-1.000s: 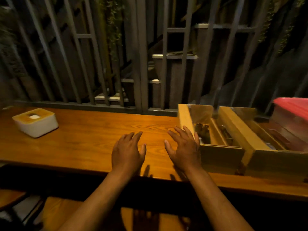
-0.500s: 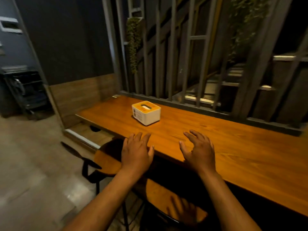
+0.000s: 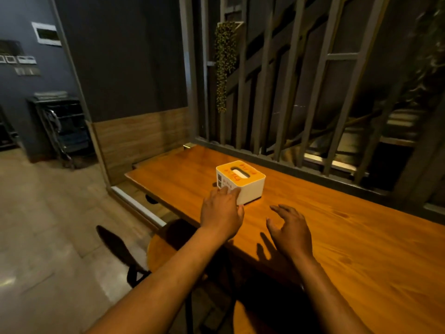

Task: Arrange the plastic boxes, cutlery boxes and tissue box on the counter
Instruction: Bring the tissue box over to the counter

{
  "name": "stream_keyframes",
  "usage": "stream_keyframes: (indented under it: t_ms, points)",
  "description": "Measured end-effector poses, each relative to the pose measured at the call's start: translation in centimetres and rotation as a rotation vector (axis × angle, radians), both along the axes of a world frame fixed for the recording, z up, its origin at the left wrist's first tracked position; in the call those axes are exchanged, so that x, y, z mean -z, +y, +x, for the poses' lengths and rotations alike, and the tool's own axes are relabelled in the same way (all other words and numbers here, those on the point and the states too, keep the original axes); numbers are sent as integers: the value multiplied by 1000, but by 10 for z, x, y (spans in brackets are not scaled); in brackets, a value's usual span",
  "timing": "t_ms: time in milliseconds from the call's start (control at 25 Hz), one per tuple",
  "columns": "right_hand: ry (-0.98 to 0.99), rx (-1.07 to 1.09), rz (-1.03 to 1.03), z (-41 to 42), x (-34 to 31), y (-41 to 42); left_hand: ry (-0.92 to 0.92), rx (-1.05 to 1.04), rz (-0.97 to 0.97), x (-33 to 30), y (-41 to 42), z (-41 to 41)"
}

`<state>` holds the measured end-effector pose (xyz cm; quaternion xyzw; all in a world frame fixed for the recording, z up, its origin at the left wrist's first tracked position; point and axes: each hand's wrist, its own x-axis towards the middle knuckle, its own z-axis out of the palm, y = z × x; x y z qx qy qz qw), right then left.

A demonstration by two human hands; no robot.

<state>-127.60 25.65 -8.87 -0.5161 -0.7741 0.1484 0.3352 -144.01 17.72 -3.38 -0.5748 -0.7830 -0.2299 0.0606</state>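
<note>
A white tissue box point(image 3: 250, 188) with an orange top and an oval slot stands on the wooden counter point(image 3: 349, 237), near its left end. My left hand point(image 3: 221, 210) reaches to the box, and its fingertips touch the near left corner without closing around it. Off to the right of the box, my right hand point(image 3: 290, 229) hovers over the counter with fingers spread and nothing in it. The plastic boxes and cutlery boxes are out of view.
A grey slatted screen point(image 3: 289, 92) runs along the counter's far edge. Wooden stools point(image 3: 163, 247) stand under the counter's near edge. On the left are the tiled floor and a dark shelf unit point(image 3: 62, 126) against the wall.
The view has swung left along the counter, away from the cutlery boxes. The tissue box is now close, and my left hand has reached forward to touch it. My right hand followed.
</note>
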Motion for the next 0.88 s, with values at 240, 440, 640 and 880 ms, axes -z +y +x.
stream_keyframes:
  t_ms: [240,440,640,880]
  points:
    - [15,39,-64,-32,14,93,-145,-118,-188,14,136,-26]
    - [85,45,-60,-52,21,131,-71,-135,-246,50,161,-26]
    - [196,-48,-92,-30,27,117,-59,85,-120,55,128,-13]
    - [61,-26,-131,40,19,27,-105,308,-125,54,65,44]
